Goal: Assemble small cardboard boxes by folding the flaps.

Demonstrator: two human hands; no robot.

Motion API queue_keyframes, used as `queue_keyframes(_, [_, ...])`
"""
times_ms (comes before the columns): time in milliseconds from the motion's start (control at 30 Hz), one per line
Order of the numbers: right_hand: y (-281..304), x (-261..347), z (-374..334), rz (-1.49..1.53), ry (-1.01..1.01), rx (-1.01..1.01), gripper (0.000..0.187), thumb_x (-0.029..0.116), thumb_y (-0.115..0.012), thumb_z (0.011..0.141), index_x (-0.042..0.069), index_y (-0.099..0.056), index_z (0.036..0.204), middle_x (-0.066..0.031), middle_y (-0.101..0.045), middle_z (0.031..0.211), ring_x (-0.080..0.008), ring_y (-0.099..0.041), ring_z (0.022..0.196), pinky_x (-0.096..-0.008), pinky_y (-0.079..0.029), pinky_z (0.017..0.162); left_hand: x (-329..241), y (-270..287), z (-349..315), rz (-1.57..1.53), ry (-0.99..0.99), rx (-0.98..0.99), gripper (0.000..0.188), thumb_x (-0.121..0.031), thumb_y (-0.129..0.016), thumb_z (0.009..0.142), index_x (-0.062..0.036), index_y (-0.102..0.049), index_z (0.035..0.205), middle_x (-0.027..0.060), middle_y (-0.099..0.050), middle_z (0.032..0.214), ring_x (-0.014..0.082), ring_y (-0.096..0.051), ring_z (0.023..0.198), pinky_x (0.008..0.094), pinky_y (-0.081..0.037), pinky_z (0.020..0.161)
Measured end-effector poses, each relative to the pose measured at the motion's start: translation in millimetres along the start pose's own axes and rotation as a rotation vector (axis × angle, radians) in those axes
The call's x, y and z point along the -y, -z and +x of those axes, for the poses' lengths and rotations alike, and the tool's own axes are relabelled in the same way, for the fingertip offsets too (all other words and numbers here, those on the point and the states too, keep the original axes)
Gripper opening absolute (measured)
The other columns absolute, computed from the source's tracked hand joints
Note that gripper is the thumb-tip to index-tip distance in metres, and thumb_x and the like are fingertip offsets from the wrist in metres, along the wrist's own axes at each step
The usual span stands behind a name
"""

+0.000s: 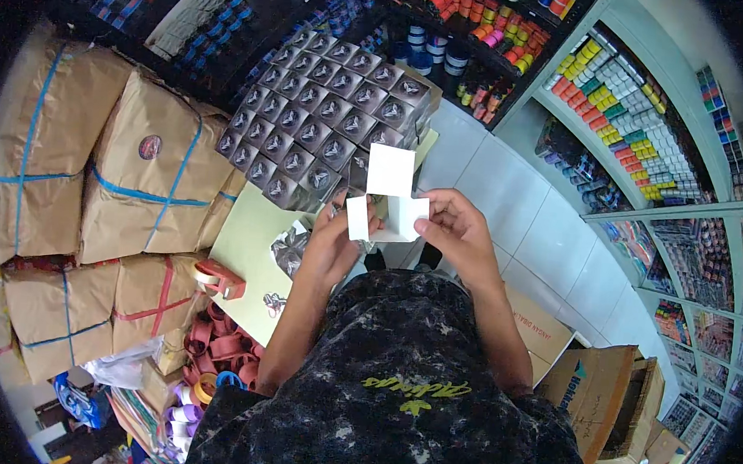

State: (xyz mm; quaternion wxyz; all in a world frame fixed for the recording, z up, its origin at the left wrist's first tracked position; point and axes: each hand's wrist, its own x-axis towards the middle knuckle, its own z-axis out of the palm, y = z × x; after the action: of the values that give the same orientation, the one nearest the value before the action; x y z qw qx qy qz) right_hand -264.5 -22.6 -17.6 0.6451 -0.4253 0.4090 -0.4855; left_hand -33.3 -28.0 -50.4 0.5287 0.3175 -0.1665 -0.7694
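Note:
In front of my body I hold a small white cardboard box [406, 217] with its flaps standing open toward me. My left hand [330, 245] is closed on the box's left side, its fingers partly behind the flap. On the other side, my right hand [465, 233] pinches the right flap between thumb and fingers. The box's inside is white, and its outer faces are mostly hidden. Just beyond it, a large stack of dark grey printed boxes [310, 126] stands on a pale yellow table [248, 233]. A crumpled silvery plastic bag [289, 251] lies beside my left wrist.
A red tape dispenser [225, 281] and a small shiny item [274, 303] lie left of my forearm. Brown paper bundles [150, 167] tied with straps rise on the left. Cardboard cartons [591, 390] stand at lower right; shelves of colourful spools [609, 102] line the far right.

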Motion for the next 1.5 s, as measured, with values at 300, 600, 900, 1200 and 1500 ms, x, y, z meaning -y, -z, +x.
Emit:
queue_keyframes(300, [-20, -2, -5, -0.361, 0.304, -0.187, 0.016, 0.003, -0.070, 0.092, -0.002, -0.068, 0.106, -0.0028, -0.066, 0.086, -0.0098, -0.064, 0.083, -0.0262, -0.051, 0.076, -1, -14, -5, 0.111, -0.043, -0.073, 0.038, -0.009, -0.068, 0.095, -0.0024, -0.049, 0.128, 0.0142, -0.064, 0.116, 0.0259, -0.065, 0.105, 0.0424, -0.052, 0.098])
queue_keyframes(600, [-14, -1, 0, 0.107, 0.079, 0.046, 0.039, 0.007, -0.070, 0.095, -0.002, -0.056, 0.130, -0.0056, -0.063, 0.113, -0.0135, -0.062, 0.106, -0.0305, -0.051, 0.095, 0, -12, -2, -0.131, -0.020, 0.298, 0.034, -0.022, -0.071, 0.093, -0.0040, -0.057, 0.118, 0.0043, -0.056, 0.094, 0.0176, -0.052, 0.090, 0.0395, -0.045, 0.090])
queue_keyframes(900, [-20, -13, 1, -0.117, 0.183, -0.089, 0.024, 0.008, -0.076, 0.091, -0.002, -0.064, 0.110, -0.0033, -0.064, 0.097, -0.0116, -0.066, 0.092, -0.0281, -0.054, 0.083, -3, -15, -6, 0.106, -0.022, 0.219, 0.077, -0.035, -0.095, 0.069, -0.0043, -0.055, 0.127, 0.0037, -0.062, 0.101, 0.0173, -0.061, 0.099, 0.0347, -0.048, 0.090])
queue_keyframes(1200, [-23, -8, -4, -0.326, 0.256, -0.148, 0.013, -0.002, -0.073, 0.088, -0.001, -0.064, 0.097, -0.0028, -0.058, 0.092, -0.0080, -0.062, 0.082, -0.0241, -0.052, 0.070, -4, -40, -6, 0.299, -0.069, 0.123, 0.072, -0.005, -0.092, 0.067, 0.0001, -0.056, 0.130, 0.0067, -0.068, 0.115, 0.0169, -0.066, 0.104, 0.0330, -0.052, 0.095])
queue_keyframes(1500, [-30, -3, -6, -0.357, 0.316, -0.170, 0.020, -0.001, -0.075, 0.086, -0.002, -0.065, 0.104, -0.0021, -0.054, 0.092, -0.0056, -0.057, 0.076, -0.0214, -0.050, 0.065, 6, -43, -9, 0.309, -0.100, 0.023, 0.058, 0.005, -0.076, 0.078, 0.0009, -0.054, 0.131, 0.0073, -0.067, 0.113, 0.0163, -0.066, 0.102, 0.0332, -0.054, 0.091])
